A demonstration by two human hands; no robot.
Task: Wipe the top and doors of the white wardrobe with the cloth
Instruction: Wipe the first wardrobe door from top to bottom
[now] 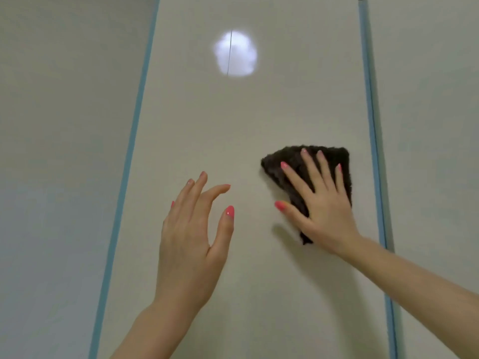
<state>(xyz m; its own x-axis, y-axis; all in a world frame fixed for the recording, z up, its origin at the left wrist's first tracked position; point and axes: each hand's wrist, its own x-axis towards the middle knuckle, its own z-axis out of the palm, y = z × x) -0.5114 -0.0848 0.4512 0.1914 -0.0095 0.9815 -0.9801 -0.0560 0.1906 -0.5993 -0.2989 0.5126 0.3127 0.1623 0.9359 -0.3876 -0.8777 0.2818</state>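
Dark cloth (308, 165): brown-black, fuzzy, bunched into a rough triangle — wide edge up, narrow tail down past the wrist, long axis near vertical.
Right hand (321, 203): flat on the cloth, fingers straight and spread, pressing it against the door; thumb off the cloth's left edge.
Left hand (190, 239): raised beside it, apart from the cloth, fingers loosely extended, holding nothing; contact with the door cannot be told.
Wardrobe door (207, 130): white panel — cloth sits right of centre, near the right edge.
Blue edge strips (369, 104): run along both sides of the panel.
Light patch (236, 54): bright glare high on the door.
Writing: none readable.
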